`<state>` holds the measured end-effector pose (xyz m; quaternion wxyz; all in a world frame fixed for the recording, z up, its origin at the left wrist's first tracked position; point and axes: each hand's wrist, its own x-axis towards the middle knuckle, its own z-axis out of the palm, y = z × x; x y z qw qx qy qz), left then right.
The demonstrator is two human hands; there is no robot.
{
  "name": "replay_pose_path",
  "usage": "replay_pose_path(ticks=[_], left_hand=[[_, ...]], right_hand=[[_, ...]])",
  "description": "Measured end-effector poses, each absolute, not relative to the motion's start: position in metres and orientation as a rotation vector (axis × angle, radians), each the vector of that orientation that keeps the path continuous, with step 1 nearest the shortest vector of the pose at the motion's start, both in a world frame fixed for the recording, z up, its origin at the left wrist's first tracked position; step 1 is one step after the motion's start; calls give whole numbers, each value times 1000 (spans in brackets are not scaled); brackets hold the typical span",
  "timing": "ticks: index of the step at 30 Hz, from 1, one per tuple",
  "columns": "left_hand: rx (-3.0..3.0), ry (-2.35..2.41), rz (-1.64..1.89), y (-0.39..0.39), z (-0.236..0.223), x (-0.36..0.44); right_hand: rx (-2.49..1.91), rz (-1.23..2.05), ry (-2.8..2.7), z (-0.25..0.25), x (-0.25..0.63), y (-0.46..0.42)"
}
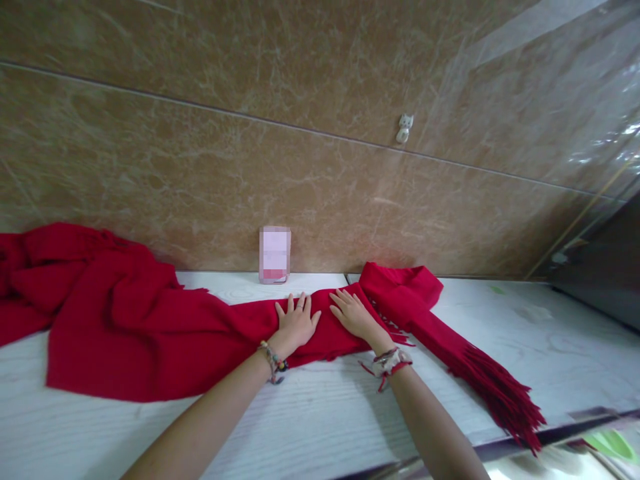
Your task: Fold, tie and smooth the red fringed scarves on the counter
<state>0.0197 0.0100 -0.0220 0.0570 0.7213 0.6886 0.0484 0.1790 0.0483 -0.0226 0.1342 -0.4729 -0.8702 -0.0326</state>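
Note:
A long red scarf (145, 340) stretches across the white wood-grain table (280, 427). Its left part is bunched and wrinkled, while the middle is narrower and folded into layers. On that folded stretch my left hand (296, 325) lies flat, fingers spread, a beaded bracelet at the wrist. Just to its right rests my right hand (355, 317), also flat with fingers apart and a band around the wrist. Beyond the right hand, one scarf end bends over itself and runs toward the near right, ending in a long fringe (500, 393).
A brown marbled tile wall (210, 153) rises behind the table. Against it leans a pink blurred phone-shaped object (275, 255). A small white cat-shaped hook (405, 128) is on the wall. At far right stands a dark panel (600, 260); a green item (610, 443) lies below the front edge.

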Motion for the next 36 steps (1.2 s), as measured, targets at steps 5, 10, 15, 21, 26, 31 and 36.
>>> replay_pose_path(ticks=[5,10,15,21,26,31,36], left_hand=[[2192,2085,144,12,-24,19],[2194,2085,162,11,-23,19],[2208,2095,190,11,-24,19],[2200,2096,175,11,-25,18],[2184,2083,149,10,-22,19],[2195,2037,120,10,-21,14],[2270,1963,26,-8,-19,-13]], right_hand=[[-1558,-196,-2434,-28,187,56],[-1747,-196,-2258,-25,192,57],[-1427,-152,-2246,-18,185,49],[-1284,-16,-2511,-21,171,40],[-1450,-43,-2495,-23,178,45],[-1453,-85,-2504,-23,180,46],[-1476,-115,-2510,-21,177,43]])
